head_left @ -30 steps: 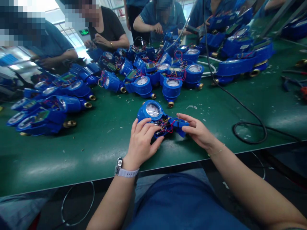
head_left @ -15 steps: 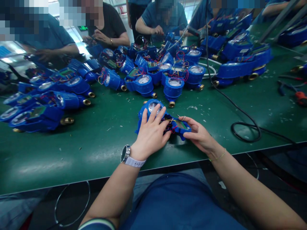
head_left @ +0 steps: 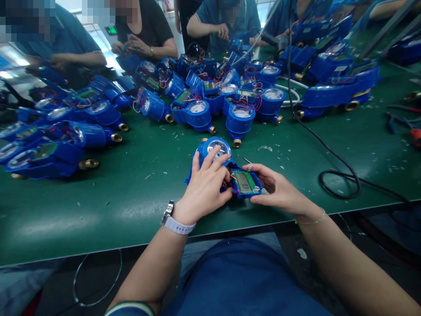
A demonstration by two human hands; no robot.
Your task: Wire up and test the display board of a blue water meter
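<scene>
A blue water meter (head_left: pixel 204 150) with a round clear dial lies on the green table in front of me. My left hand (head_left: pixel 205 186) rests over it, fingers spread across the dial and thumb by the wiring opening. Joined to the meter is a display module (head_left: pixel 244 181), a blue frame with a green circuit board and a grey screen showing digits. Thumb and fingers of my right hand (head_left: pixel 274 186) grip this module's right edge. A thin pointed metal tip (head_left: pixel 246 160) sticks out by the right fingers; the rest of it is hidden. Fine coloured wires run between meter and module, partly covered.
Several blue meters (head_left: pixel 197 115) with loose wires crowd the back, with more at left (head_left: pixel 46 159) and right (head_left: pixel 335 94). A black cable (head_left: pixel 329 151) coils at right near pliers (head_left: pixel 415 134). Co-workers (head_left: pixel 148 39) sit opposite.
The display module has turned so its screen faces up more toward me, and digits now show. My right hand has shifted slightly downward with it. My left hand stays over the meter.
</scene>
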